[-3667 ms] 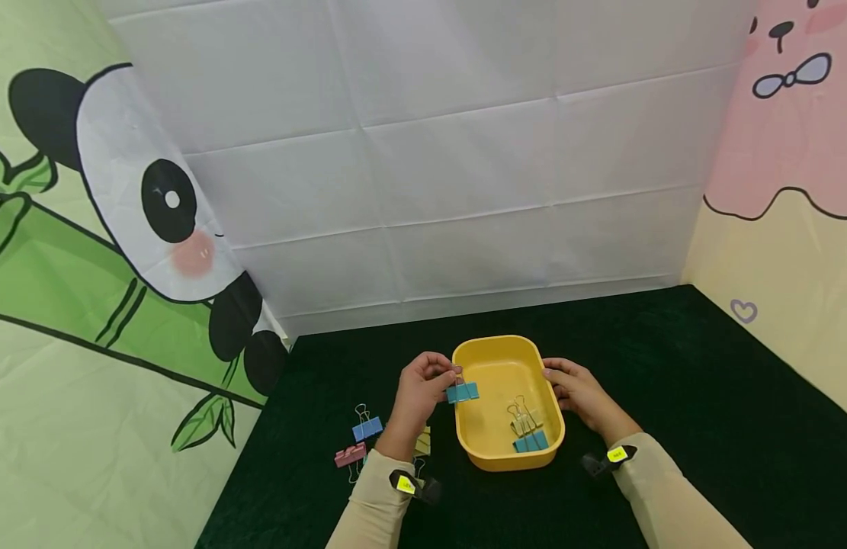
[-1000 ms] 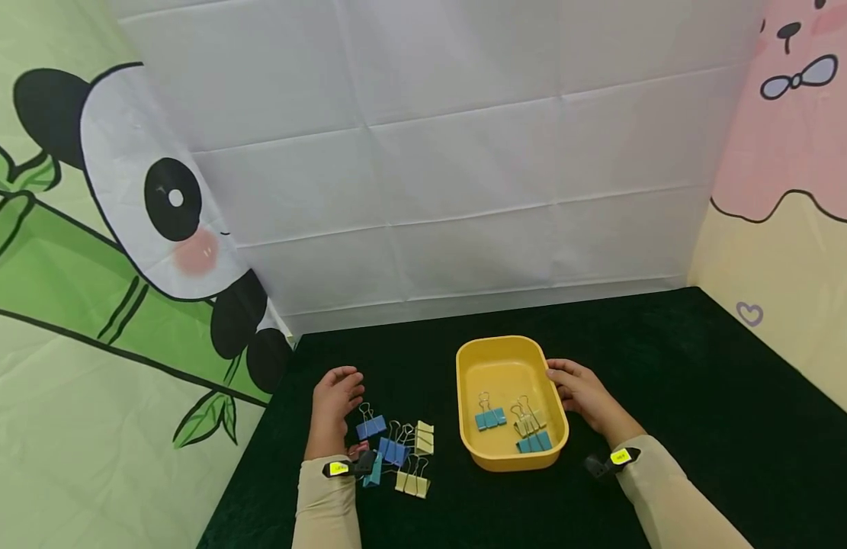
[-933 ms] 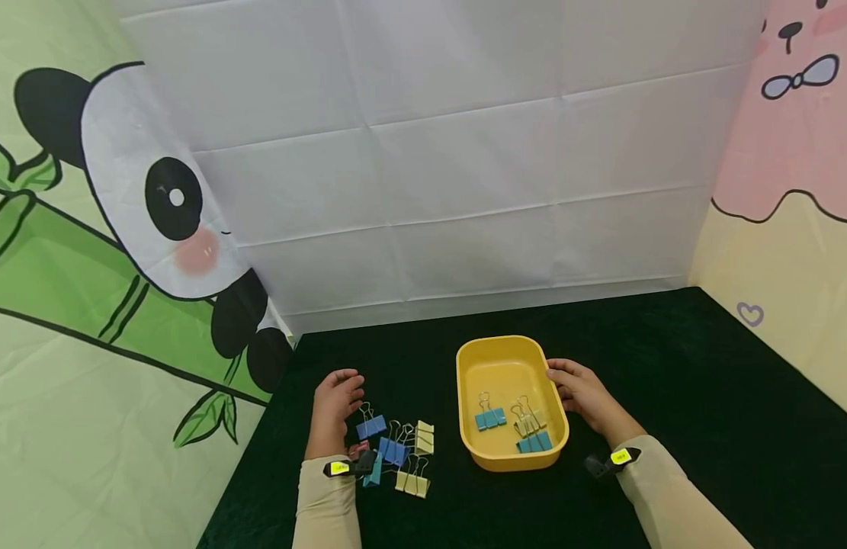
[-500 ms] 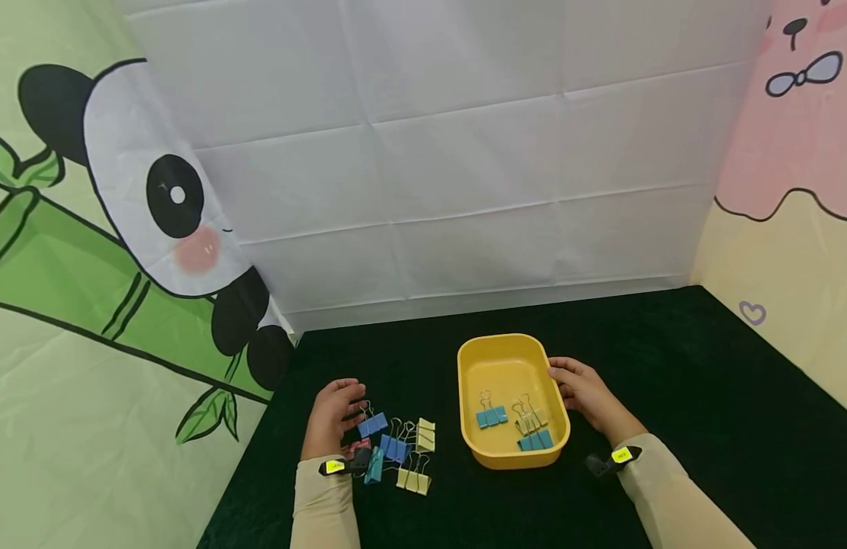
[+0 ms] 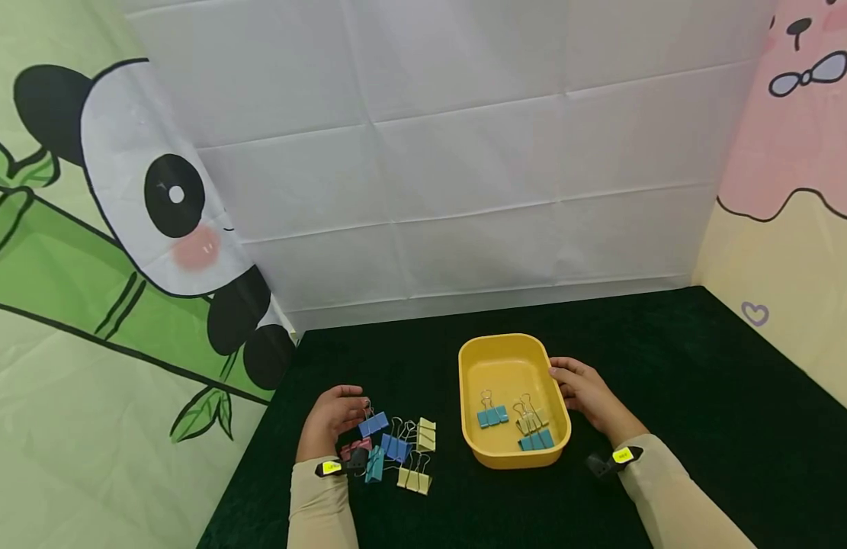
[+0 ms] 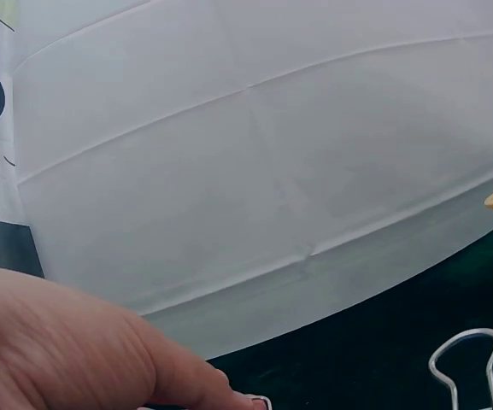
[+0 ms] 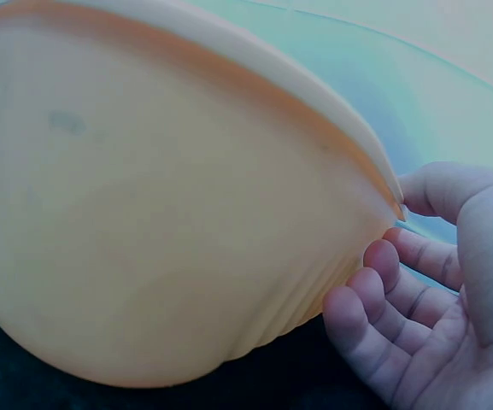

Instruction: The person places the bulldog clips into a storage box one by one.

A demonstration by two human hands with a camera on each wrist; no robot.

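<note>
At the heap's far left, my left hand (image 5: 334,418) has its fingertips on the wire handle of a blue binder clip (image 5: 373,424). In the left wrist view, the tip of a digit meets a wire loop at the bottom edge; the rest of that grip is hidden. My right hand (image 5: 588,393) holds a yellow plastic box (image 5: 470,438) by its right side, thumb at the rim and fingers against the outer wall (image 7: 186,213). Inside the box lie two teal binder clips (image 5: 492,416) and a pale yellow binder clip (image 5: 533,420).
Beside the left hand lie a second blue clip (image 5: 396,448), a red clip (image 5: 355,448) partly covered by the wrist camera, a teal clip (image 5: 374,464) and two pale yellow clips (image 5: 414,481). A dark green cloth (image 5: 643,335) covers the table; a white sheet (image 5: 457,168) hangs behind.
A teal clip held by my left hand earlier now lies in the box. That hand has gone left to the heap and lowered to the blue clip. My right hand stays on the box.
</note>
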